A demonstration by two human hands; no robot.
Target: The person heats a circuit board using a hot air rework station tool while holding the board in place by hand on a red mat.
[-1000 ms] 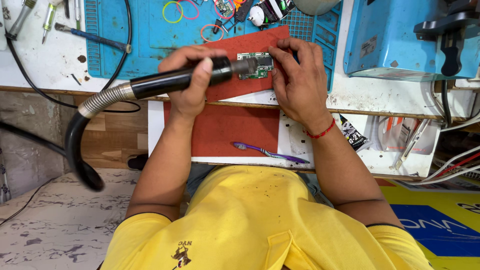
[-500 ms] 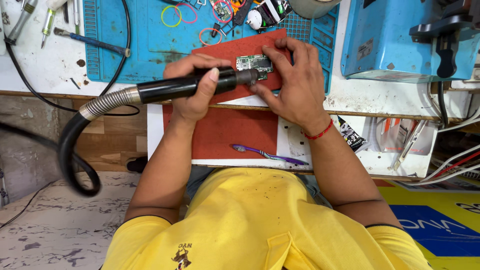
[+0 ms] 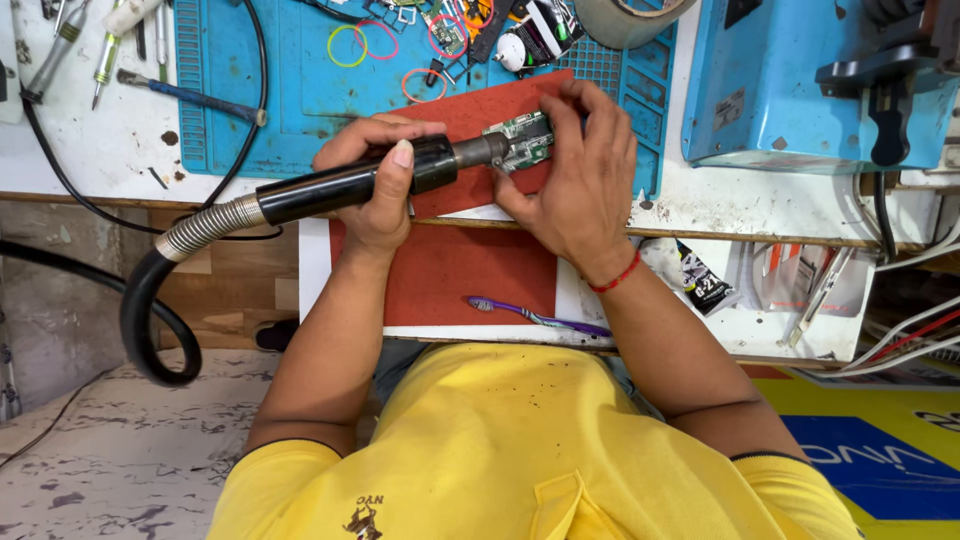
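Black hot-air wand (image 3: 350, 185) | nozzle w/ board (image 3: 522, 142) shifted up-right | hands unchanged

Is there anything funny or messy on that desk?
Yes. A purple toothbrush lies on the pulled-out shelf below a desk of tools, and coloured rubber bands are scattered loose on the blue mat.

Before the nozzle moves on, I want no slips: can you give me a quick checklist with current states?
1. Left hand wrapped around the black hot-air handle: ok.
2. Metal nozzle aimed at the green circuit board: ok.
3. Right hand steadying the board: ok.
4. Right fingertips clear of the nozzle: not ok, very close.
5. Board flat on the red mat: cannot tell.
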